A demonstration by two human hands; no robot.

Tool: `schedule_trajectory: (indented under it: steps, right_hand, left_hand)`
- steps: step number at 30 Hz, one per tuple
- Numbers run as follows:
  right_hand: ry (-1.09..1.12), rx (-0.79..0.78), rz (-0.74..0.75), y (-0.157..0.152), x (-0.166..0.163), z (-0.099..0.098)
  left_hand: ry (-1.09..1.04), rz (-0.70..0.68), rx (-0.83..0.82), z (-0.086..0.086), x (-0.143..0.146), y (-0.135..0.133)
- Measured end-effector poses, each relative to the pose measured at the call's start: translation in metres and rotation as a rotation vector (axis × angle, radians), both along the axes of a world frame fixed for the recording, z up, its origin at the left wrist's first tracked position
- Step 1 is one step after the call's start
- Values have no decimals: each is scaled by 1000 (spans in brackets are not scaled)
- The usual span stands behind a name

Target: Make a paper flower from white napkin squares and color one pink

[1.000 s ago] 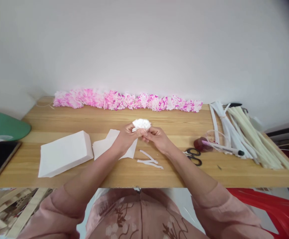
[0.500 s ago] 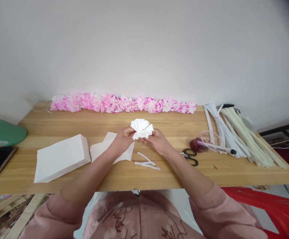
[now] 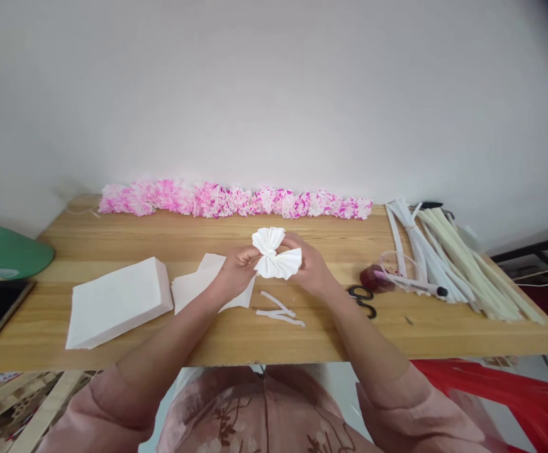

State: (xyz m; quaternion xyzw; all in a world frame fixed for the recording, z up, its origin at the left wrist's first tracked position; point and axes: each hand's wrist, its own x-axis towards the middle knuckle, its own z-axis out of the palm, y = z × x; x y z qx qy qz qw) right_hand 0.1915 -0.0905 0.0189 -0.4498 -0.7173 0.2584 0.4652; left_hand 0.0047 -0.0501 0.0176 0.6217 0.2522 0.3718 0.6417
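A plain grey-white wall [image 3: 274, 88] backs a wood-grain table [image 3: 198, 238]. At far left, a green cap [image 3: 12, 251] sits near a dark smartphone [image 3: 0, 314], followed by a block of white paper [image 3: 117, 308] and a few loose white sheets [image 3: 186, 289]. Along the rear lies a ruffled pink-and-white garland [image 3: 236, 201].

At centre, the person's left hand [image 3: 236, 270] pinches the left side of a pleated white paper piece [image 3: 280, 263], held above the table. Compact a second earlier, the paper now spreads into a bow, its gathered middle and separate folds facing up, which suggests its shaping is well under way but the layers are not yet teased apart. The right hand [image 3: 310, 267] curls around the opposite side; its fingertips are hidden, so whether it grips or merely supports cannot be told.

Thin white strips [image 3: 283, 319] lie just in front. Farther right are black-handled scissors [image 3: 364, 314], a marker [image 3: 415, 285], a bundle of white strips [image 3: 422, 248] and cream strips [image 3: 486, 270].
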Motion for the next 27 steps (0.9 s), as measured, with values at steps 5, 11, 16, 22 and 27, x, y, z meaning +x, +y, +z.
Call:
schedule_trajectory:
  steps: [5,11,16,22,27]
  right_hand:
    - [1,-36,77,-4,-14,-1]
    - [96,-63,22,-7,-18,-8]
    - [185,-41,-18,-10,-21,-7]
    - [197,-64,-22,-12,-23,-1]
    - [267,-130,-62,-13,-26,-3]
  left_hand:
    - [1,-8,-49,-9,3,-2]
    - [35,-63,-49,-7,7,-7]
    - [49,-77,-82,-2,9,-11]
    - [45,-129,-108,-6,12,-10]
    - [15,-109,-128,-14,15,-8]
